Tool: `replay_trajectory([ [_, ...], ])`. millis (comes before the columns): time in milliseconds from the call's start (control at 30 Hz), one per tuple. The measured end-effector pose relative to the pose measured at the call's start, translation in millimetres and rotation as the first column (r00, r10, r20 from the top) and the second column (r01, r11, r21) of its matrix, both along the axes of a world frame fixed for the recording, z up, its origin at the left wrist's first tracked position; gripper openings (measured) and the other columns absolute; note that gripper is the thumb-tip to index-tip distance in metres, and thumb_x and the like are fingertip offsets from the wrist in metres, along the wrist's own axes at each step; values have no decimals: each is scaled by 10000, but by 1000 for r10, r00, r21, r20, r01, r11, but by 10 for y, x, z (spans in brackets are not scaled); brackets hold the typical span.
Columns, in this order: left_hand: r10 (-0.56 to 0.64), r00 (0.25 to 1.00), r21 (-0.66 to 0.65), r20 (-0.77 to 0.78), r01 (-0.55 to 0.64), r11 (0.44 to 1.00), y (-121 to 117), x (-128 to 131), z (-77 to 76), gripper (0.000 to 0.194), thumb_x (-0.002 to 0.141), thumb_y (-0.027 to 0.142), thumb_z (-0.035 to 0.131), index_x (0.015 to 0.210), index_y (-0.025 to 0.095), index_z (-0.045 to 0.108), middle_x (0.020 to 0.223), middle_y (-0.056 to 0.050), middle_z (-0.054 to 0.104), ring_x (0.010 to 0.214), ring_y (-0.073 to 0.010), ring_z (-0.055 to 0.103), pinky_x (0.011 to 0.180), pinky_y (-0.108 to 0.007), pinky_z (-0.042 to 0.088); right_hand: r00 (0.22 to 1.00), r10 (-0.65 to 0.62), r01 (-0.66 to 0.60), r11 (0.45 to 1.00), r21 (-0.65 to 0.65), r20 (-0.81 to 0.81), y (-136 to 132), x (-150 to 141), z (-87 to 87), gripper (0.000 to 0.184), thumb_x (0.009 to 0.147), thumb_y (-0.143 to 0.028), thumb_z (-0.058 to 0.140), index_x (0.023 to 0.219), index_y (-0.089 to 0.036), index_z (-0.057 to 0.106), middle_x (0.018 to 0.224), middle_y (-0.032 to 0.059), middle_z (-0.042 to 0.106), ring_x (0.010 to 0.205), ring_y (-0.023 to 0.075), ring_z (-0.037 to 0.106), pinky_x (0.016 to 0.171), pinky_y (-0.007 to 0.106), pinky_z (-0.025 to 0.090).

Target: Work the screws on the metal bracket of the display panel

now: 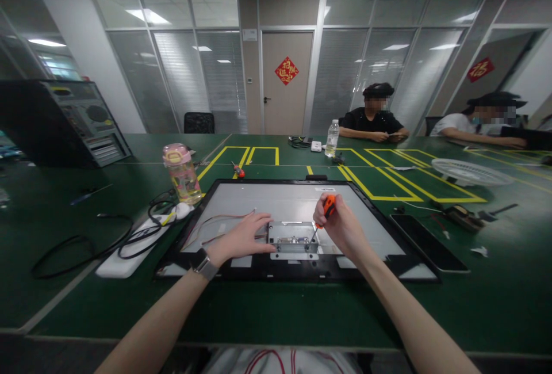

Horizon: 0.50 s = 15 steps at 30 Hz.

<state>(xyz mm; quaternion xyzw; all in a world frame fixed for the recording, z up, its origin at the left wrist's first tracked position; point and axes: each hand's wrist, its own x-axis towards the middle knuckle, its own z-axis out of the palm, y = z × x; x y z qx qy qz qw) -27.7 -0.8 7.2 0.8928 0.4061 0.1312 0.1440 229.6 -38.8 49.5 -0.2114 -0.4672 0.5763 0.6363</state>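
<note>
A monitor panel with a black frame lies back side up on the green table. On it sits a metal bracket with connector ports along its near edge. My left hand, a watch on its wrist, lies with fingers spread against the bracket's left end. Thin wires run under and beside that hand. My right hand is closed round an orange-and-black screwdriver, tilted, its shaft pointing down at the bracket's right part. Whether the tip sits in a screw is too small to tell.
Left stand a white power strip with black cables, a pink-lidded bottle and a computer case. Right lie a black phone-like slab and a white fan grille. Behind are another screwdriver, a water bottle and two seated people.
</note>
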Motion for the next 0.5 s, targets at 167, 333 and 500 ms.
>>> replay_trajectory([
  [167,8,1000,9,-10,-8,1000,1,9,-2,757,778,653,632,1375,221,460,1481,-100,415,1373,-299,355,1176,-439,196,998,40,-39,999,32,-41,-14,-23,1,272,857,-529,597,847,-269,523,579,-53,458,473,119,358,503,260,292],
  [333,-2,1000,20,1,2,1000,14,4,-25,763,775,656,632,1372,211,464,1476,-104,420,1359,-295,373,1170,-443,214,999,50,-49,998,40,-22,-12,-18,-17,300,837,-537,624,819,-249,539,569,-50,466,473,114,367,500,256,290],
  [500,-8,1000,19,6,8,1000,16,1,-17,748,778,656,629,1365,222,471,1468,-103,429,1351,-292,383,1168,-446,218,999,47,-46,998,-41,20,-13,-15,14,444,832,-637,549,729,-207,586,634,-1,502,520,137,437,515,297,340],
])
